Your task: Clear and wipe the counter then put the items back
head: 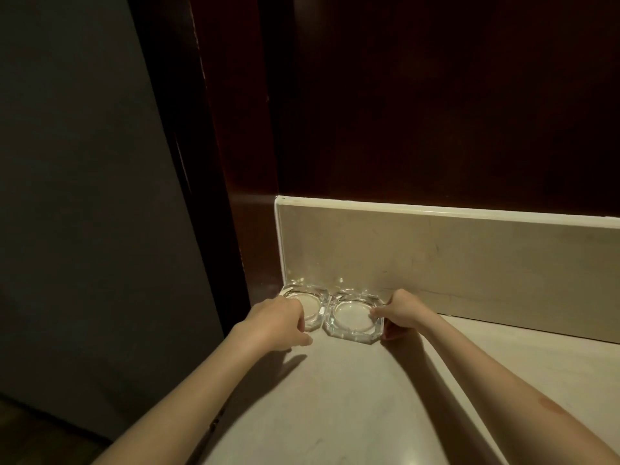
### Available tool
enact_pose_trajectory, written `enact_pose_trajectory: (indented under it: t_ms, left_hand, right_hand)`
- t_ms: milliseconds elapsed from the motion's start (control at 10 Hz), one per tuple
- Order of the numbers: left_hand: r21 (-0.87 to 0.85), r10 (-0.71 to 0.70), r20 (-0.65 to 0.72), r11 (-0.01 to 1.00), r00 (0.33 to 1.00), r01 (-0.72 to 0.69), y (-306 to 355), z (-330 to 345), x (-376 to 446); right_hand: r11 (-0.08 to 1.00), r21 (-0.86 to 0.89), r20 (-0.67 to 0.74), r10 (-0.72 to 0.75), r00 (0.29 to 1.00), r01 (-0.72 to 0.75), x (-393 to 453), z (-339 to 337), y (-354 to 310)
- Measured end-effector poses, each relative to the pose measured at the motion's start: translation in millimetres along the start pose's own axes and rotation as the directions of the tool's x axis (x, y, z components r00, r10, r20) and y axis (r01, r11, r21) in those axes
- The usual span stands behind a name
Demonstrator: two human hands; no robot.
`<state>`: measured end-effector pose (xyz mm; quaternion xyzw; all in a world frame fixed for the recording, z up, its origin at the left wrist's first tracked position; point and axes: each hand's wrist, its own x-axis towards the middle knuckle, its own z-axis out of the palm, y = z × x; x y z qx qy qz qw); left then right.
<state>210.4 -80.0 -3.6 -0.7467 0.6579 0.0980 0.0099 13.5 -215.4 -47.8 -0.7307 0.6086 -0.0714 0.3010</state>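
Two clear glass ashtrays sit side by side in the counter's back left corner, against the beige backsplash. My left hand grips the near left side of the left ashtray, fingers curled over its rim. My right hand pinches the right rim of the right ashtray, fingertip inside the bowl. Both ashtrays rest on the pale stone counter and touch each other.
The backsplash runs along the back of the counter. Dark red wood panelling rises behind it. A dark wooden frame and a grey wall stand at the left, past the counter's left edge.
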Motion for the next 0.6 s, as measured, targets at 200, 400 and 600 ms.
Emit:
enact_pose_trajectory:
  t_ms: [200, 400, 600]
  left_hand:
    - [0.029, 0.020, -0.002, 0.999, 1.000, -0.020, -6, 5, -8]
    - [0.010, 0.052, -0.001, 0.999, 0.999, -0.052, -4, 13, -11]
    - [0.013, 0.080, 0.012, 0.997, 0.997, -0.080, 7, 19, -18]
  right_hand:
    - [0.996, -0.090, -0.015, 0.019, 1.000, -0.020, -8, 1, -11]
    - [0.996, -0.085, -0.036, -0.018, 0.999, 0.015, -9, 8, -6]
    - [0.995, -0.083, -0.008, -0.051, 0.999, 0.050, -28, 4, 4]
